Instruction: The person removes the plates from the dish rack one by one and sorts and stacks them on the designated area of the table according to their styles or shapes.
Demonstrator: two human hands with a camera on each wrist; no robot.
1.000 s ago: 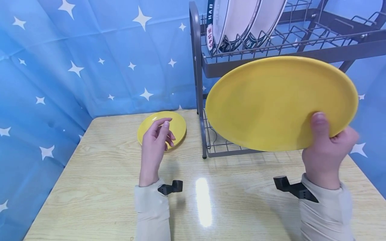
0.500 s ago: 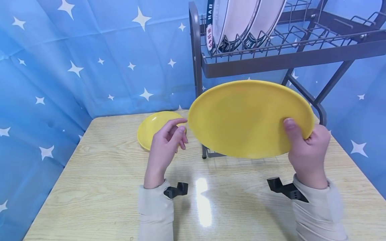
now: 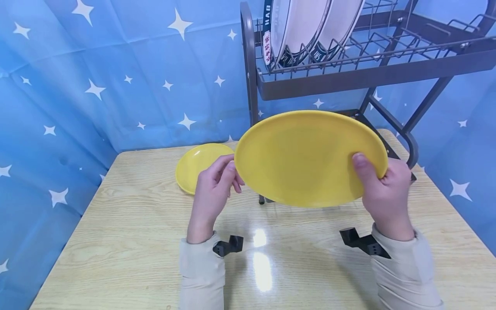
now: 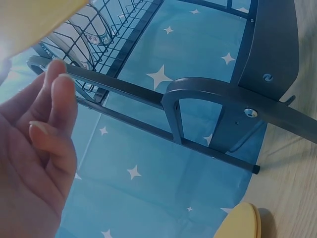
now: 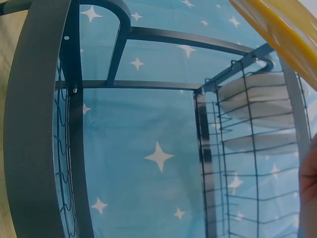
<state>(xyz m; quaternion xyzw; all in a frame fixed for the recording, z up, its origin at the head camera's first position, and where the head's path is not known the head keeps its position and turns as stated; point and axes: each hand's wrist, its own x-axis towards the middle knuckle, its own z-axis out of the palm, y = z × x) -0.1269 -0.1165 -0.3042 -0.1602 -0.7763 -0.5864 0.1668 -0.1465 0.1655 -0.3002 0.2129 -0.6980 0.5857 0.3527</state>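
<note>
In the head view my right hand (image 3: pixel 387 193) grips the right rim of a large yellow plate (image 3: pixel 302 159), its thumb on the face towards me. The fingers behind the plate are hidden. My left hand (image 3: pixel 213 189) is at the plate's left rim, fingers loosely bent; whether it touches the rim is unclear. In the left wrist view its fingertips (image 4: pixel 62 84) lie just below the plate (image 4: pixel 29 25). Behind the left hand, a smaller yellow plate (image 3: pixel 193 170) lies on the table; the left wrist view shows two stacked rims (image 4: pixel 242 223) there.
A dark two-tier dish rack (image 3: pixel 348 79) stands behind the held plate. White plates (image 3: pixel 306 30) with dark green rims stand upright in its upper tier. A blue star-patterned curtain (image 3: pixel 135 77) hangs behind the wooden table (image 3: pixel 135 249).
The right hand has brought the large plate left and down, away from the rack's upper tier. My left hand has moved right from over the small plate to the large plate's left rim.
</note>
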